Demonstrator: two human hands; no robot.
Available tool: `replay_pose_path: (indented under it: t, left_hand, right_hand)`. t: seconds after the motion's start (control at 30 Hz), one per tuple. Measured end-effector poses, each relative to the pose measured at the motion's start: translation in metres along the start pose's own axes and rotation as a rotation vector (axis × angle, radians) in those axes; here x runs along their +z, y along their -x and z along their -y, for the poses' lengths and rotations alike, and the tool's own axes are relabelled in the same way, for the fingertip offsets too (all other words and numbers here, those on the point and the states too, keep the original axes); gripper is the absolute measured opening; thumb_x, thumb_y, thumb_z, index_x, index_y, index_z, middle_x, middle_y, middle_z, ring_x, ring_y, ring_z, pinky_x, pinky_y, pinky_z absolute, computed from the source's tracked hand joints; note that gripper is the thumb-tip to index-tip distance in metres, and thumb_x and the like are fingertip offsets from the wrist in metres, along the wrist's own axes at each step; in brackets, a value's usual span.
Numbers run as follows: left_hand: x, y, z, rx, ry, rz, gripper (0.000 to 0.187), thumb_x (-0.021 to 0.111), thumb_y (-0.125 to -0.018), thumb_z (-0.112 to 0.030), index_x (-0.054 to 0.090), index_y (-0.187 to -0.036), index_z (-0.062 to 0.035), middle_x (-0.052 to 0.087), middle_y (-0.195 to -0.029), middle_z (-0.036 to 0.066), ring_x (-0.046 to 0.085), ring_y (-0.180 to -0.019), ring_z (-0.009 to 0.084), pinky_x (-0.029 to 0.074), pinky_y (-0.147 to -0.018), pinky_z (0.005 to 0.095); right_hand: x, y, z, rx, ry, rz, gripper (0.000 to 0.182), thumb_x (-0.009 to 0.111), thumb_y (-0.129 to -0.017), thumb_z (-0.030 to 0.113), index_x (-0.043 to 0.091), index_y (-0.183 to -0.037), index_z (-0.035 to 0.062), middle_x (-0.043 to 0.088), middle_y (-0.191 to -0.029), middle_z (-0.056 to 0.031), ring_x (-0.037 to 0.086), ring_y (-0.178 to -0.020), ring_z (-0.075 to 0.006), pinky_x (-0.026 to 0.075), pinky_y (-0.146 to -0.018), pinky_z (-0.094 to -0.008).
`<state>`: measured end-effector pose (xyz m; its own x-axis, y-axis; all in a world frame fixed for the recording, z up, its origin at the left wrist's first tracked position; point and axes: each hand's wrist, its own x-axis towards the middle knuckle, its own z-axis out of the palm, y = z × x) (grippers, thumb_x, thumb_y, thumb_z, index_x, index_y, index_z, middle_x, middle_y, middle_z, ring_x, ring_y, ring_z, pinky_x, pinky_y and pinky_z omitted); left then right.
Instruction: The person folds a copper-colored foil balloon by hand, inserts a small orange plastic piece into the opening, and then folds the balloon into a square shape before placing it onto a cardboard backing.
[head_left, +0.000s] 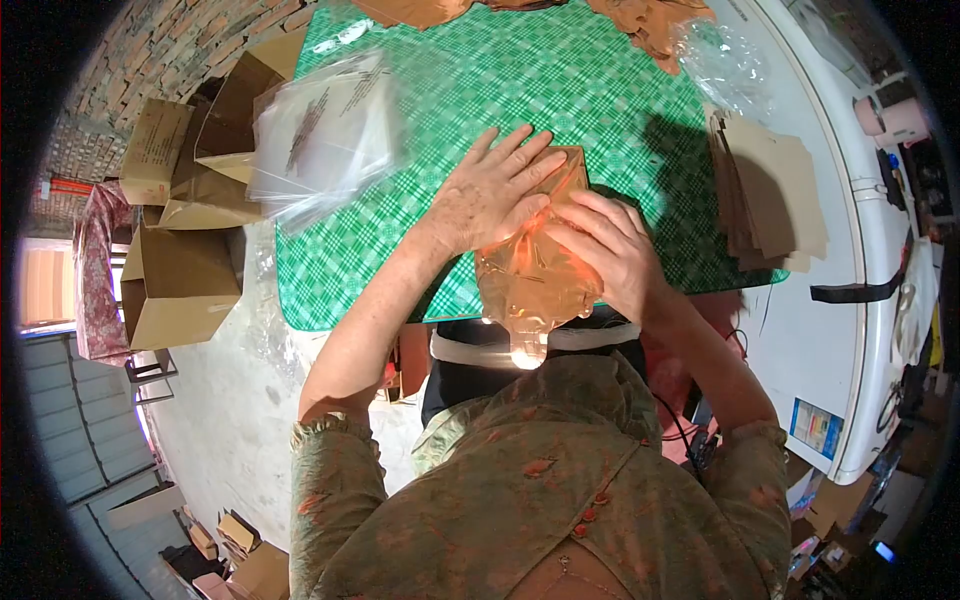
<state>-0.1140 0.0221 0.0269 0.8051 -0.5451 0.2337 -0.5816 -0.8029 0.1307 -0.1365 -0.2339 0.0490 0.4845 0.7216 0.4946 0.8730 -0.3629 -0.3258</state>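
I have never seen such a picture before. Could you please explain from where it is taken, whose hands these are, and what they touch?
There is no machine: a person uses two bare hands. The camera is worn on the head and looks down, so the person's own body fills the bottom.

On the green table lie clear plastic at the left and brown sheets at the right.

The left hand rests with spread fingers on shiny orange film; the right hand touches its right side. Whether either grips it, I cannot tell.
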Motion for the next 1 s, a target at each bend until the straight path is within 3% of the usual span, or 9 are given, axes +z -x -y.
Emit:
replay_pose_path:
  t: [0.13,0.27,0.5,0.6,0.7,0.8,0.83,1.0]
  left_hand:
    - [0.002,0.001,0.001,0.008,-0.013,-0.007,0.061,0.038,-0.112,-0.05,0.038,-0.165,-0.0198,0.033,-0.172,0.01,0.025,-0.16,0.0321,0.015,-0.131,0.0543]
    - [0.003,0.0,0.0,0.003,-0.025,-0.004,0.061,0.038,-0.112,-0.05,0.036,-0.166,-0.0204,0.032,-0.172,0.01,0.025,-0.16,0.032,0.016,-0.131,0.0547]
    - [0.0,0.001,0.0,0.001,-0.026,0.0,0.063,0.038,-0.112,-0.051,0.033,-0.167,-0.0203,0.03,-0.173,0.01,0.023,-0.161,0.0331,0.015,-0.131,0.0551]
    - [-0.002,0.0,0.0,0.006,0.059,-0.111,0.065,0.038,-0.111,-0.053,0.033,-0.167,-0.0198,0.03,-0.173,0.012,0.022,-0.161,0.0349,0.014,-0.131,0.0554]
    - [-0.012,0.004,-0.004,-0.027,0.042,-0.22,0.064,0.046,-0.109,-0.048,0.037,-0.165,-0.0169,0.031,-0.171,0.014,0.023,-0.16,0.0371,0.015,-0.131,0.0553]
    - [-0.03,0.023,-0.008,-0.079,0.223,-0.28,0.061,0.056,-0.106,-0.037,0.043,-0.16,-0.0127,0.034,-0.17,0.016,0.025,-0.159,0.0385,0.018,-0.131,0.0549]
    - [-0.041,0.033,-0.015,-0.084,0.244,-0.298,0.059,0.064,-0.097,-0.021,0.051,-0.153,-0.0077,0.041,-0.165,0.018,0.033,-0.155,0.0405,0.026,-0.129,0.0543]
    - [-0.056,0.098,-0.04,-0.072,0.328,-0.119,0.067,0.069,-0.079,-0.005,0.059,-0.145,-0.0041,0.053,-0.154,0.019,0.045,-0.148,0.0418,0.037,-0.123,0.0537]
  right_hand:
    - [0.003,0.005,-0.008,-0.073,-0.081,0.12,0.046,0.071,-0.085,0.013,0.068,-0.129,0.0022,0.066,-0.137,-0.0156,0.059,-0.134,-0.0355,0.047,-0.113,-0.0512]
    - [0.004,0.013,-0.006,-0.043,-0.087,0.113,0.043,0.072,-0.079,0.004,0.071,-0.122,-0.0002,0.069,-0.131,-0.0153,0.063,-0.127,-0.0338,0.054,-0.107,-0.0453]
    - [-0.003,0.01,-0.006,-0.001,-0.123,0.144,0.048,0.073,-0.075,-0.002,0.071,-0.123,0.0002,0.07,-0.131,-0.0147,0.063,-0.128,-0.0339,0.054,-0.108,-0.0421]
    - [-0.005,0.011,-0.005,0.01,-0.127,0.155,0.05,0.073,-0.075,-0.002,0.07,-0.125,0.0005,0.069,-0.133,-0.0146,0.063,-0.13,-0.0337,0.053,-0.109,-0.0417]
    - [-0.004,0.013,-0.004,0.018,-0.132,0.152,0.054,0.072,-0.073,-0.005,0.069,-0.127,0.0,0.068,-0.135,-0.0154,0.062,-0.132,-0.0341,0.052,-0.111,-0.0425]
    - [0.0,0.017,-0.004,0.029,-0.159,0.145,0.063,0.07,-0.067,-0.01,0.068,-0.129,-0.0011,0.068,-0.137,-0.0169,0.06,-0.134,-0.0354,0.052,-0.112,-0.0438]
    - [0.001,0.017,-0.004,0.031,-0.155,0.149,0.064,0.071,-0.066,-0.011,0.068,-0.13,-0.0006,0.067,-0.137,-0.0164,0.06,-0.134,-0.0353,0.052,-0.112,-0.0435]
    - [0.004,0.019,-0.005,0.038,-0.13,0.138,0.068,0.072,-0.063,-0.013,0.069,-0.129,0.0013,0.068,-0.138,-0.0147,0.06,-0.135,-0.0344,0.052,-0.112,-0.0426]
